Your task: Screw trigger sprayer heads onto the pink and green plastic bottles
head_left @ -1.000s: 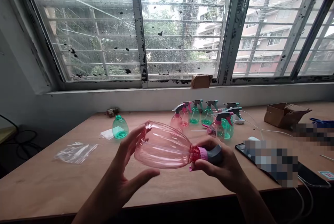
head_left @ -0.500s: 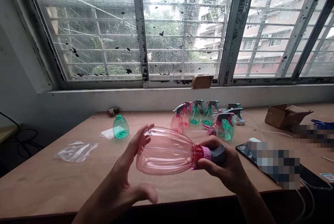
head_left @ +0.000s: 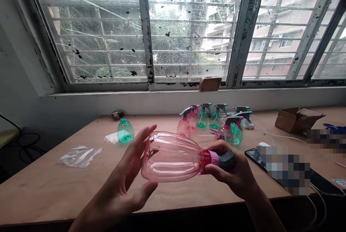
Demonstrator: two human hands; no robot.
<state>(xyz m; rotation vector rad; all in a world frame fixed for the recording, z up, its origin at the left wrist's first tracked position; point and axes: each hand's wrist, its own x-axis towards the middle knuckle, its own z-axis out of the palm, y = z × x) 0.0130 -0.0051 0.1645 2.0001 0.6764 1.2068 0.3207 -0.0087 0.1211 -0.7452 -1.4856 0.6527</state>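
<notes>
I hold a clear pink spray bottle (head_left: 173, 157) on its side above the front of the wooden table (head_left: 54, 185). My left hand (head_left: 127, 178) cups its base, fingers spread along the bottom and thumb under the body. My right hand (head_left: 232, 170) is closed round the pink collar and grey trigger head (head_left: 225, 159) at the neck. A thin tube shows inside the bottle.
Several finished pink and green spray bottles (head_left: 216, 122) stand at the back middle. A headless green bottle (head_left: 125, 131) and a clear plastic bag (head_left: 79, 156) lie at left. A phone (head_left: 252, 154), cables and a cardboard box (head_left: 297, 118) are at right.
The bottle stays in place between my hands. My left thumb came off the body, then returned under it, and the fingers shifted on the base. The right hand keeps its grip.
</notes>
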